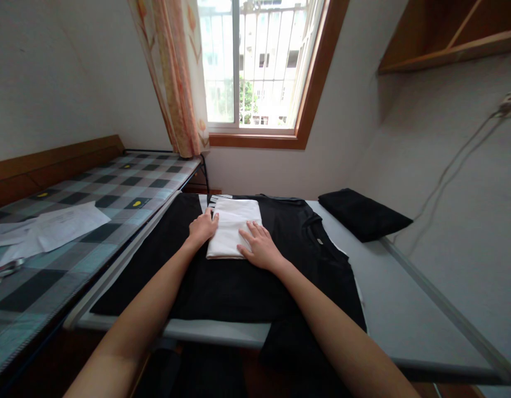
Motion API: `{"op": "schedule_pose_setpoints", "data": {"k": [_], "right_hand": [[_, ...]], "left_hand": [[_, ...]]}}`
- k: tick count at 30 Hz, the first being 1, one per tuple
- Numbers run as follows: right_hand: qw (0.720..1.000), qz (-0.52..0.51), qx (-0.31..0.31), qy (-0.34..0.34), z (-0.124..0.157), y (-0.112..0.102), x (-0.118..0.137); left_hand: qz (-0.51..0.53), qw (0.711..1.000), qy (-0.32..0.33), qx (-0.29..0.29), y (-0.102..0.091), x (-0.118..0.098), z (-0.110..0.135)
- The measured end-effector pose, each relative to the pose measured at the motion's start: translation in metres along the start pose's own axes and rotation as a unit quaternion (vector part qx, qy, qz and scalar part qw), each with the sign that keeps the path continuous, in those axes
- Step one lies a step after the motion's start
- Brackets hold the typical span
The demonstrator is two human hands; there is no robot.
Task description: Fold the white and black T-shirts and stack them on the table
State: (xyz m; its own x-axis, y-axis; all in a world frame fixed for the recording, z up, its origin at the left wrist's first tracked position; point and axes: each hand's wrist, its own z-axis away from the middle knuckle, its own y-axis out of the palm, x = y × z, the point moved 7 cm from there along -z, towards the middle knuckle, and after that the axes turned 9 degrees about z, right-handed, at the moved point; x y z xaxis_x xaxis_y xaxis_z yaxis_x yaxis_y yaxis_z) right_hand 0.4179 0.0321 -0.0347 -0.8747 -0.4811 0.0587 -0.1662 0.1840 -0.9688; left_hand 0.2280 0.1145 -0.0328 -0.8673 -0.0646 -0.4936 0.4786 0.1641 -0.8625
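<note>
Atop black shirt [234,296], white cloth [230,229], long axis toward window [259,72].

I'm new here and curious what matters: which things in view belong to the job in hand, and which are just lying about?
In use:
folded white cloth, touched by the left hand at its edge and the right hand on top
black garment spread beneath it
table under both

Apparently just lying about:
black bundle on the table's right side
papers on the checkered mattress

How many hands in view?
2: the left hand at the left edge of the folded white cloth, the right hand on its lower right side. None seem hidden.
</note>
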Motion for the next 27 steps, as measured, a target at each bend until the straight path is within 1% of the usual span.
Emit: {"op": "schedule_pose_setpoints", "data": {"k": [2, 5, 9, 12, 14, 16, 18, 20, 23, 25, 27], "right_hand": [[1.000, -0.006, -0.011, 0.003, 0.000, -0.002, -0.002], [1.000, -0.016, -0.017, 0.002, 0.001, -0.002, -0.003], [0.999, -0.037, -0.034, 0.004, 0.000, -0.003, -0.004], [0.994, -0.074, -0.073, 0.018, -0.002, -0.006, -0.009], [0.987, -0.109, -0.110, 0.049, -0.004, -0.010, -0.017], [0.975, -0.140, -0.145, 0.098, -0.004, -0.013, -0.029], [0.961, -0.162, -0.165, 0.149, -0.003, -0.013, -0.041], [0.952, -0.179, -0.170, 0.180, -0.003, -0.010, -0.050], [0.943, -0.198, -0.181, 0.199, -0.003, -0.007, -0.057], [0.936, -0.201, -0.199, 0.209, -0.002, -0.007, -0.061], [0.931, -0.200, -0.213, 0.220, -0.001, -0.009, -0.065]], "left_hand": [[0.013, 0.999, -0.024, 0.023, 0.004, 0.008, -0.006], [0.045, 0.998, -0.026, 0.048, 0.010, 0.013, -0.014], [0.061, 0.997, -0.021, 0.052, 0.012, 0.012, -0.016], [0.041, 0.998, -0.014, 0.050, 0.011, 0.008, -0.011], [0.018, 0.999, -0.017, 0.048, 0.010, 0.006, -0.007], [0.004, 0.999, -0.023, 0.045, 0.009, 0.005, -0.005], [0.011, 0.998, -0.028, 0.048, 0.010, 0.005, -0.006], [0.040, 0.997, -0.029, 0.056, 0.012, 0.006, -0.009], [0.097, 0.993, -0.027, 0.057, 0.014, 0.003, -0.015], [0.164, 0.985, -0.019, 0.046, 0.013, -0.001, -0.015], [0.260, 0.965, -0.016, 0.041, 0.013, -0.005, -0.012]]}}
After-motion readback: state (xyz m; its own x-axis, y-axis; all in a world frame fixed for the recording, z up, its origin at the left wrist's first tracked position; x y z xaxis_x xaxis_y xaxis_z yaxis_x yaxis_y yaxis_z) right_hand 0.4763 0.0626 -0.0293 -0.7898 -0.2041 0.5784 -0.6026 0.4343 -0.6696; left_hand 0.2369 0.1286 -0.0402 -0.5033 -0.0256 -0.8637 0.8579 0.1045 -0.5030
